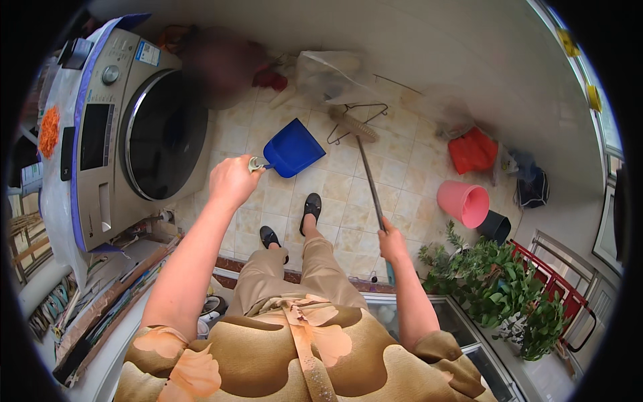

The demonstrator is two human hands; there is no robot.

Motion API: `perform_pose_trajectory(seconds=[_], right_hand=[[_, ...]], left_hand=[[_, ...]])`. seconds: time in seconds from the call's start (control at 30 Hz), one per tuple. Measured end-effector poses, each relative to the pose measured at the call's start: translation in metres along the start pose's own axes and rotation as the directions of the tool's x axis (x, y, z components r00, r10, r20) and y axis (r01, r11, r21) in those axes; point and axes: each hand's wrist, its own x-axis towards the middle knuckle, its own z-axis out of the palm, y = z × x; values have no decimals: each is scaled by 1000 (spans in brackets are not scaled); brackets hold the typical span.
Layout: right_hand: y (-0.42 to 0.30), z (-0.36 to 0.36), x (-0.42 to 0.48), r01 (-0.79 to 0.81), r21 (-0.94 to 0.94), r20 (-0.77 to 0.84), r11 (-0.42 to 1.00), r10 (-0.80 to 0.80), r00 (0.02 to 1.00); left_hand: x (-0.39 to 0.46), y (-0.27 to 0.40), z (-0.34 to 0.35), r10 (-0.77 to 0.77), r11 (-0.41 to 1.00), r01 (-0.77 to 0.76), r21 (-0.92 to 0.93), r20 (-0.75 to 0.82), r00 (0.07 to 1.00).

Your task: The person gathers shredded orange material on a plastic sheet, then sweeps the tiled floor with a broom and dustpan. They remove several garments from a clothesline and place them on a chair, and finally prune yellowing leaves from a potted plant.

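Observation:
My left hand (232, 182) is closed around the handle end of a blue dustpan (295, 149), whose pan lies in front of it, over the tiled floor. In my right hand (393, 242) is the long dark handle of a broom (369, 176). The broom's bristle head (354, 124) overlaps a wire clothes hanger (374, 106) on the floor; whether they touch I cannot tell. Behind the hanger a clear plastic bag (331, 75) rests near the wall.
A front-loading washing machine (108, 151) stands at left. On the right are a pink bucket (459, 201), a dark pot (495, 227), a red bag (472, 149), leafy plants (502, 291) and a red metal frame (547, 284). Long poles (115, 301) lie at lower left.

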Motion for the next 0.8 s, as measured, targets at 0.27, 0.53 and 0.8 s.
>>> perform_pose_trajectory(seconds=[0.27, 0.53, 0.8], right_hand=[[1, -25, -72, -194, 264, 318, 945, 104, 942], [-7, -45, -54, -181, 397, 18, 900, 190, 982], [-53, -72, 140, 26, 397, -172, 918, 46, 984]], left_hand=[[-4, -8, 5, -22, 1000, 23, 17, -27, 999], [-25, -39, -13, 47, 996, -48, -72, -21, 999], [-56, -57, -14, 121, 991, -123, -44, -49, 991]])
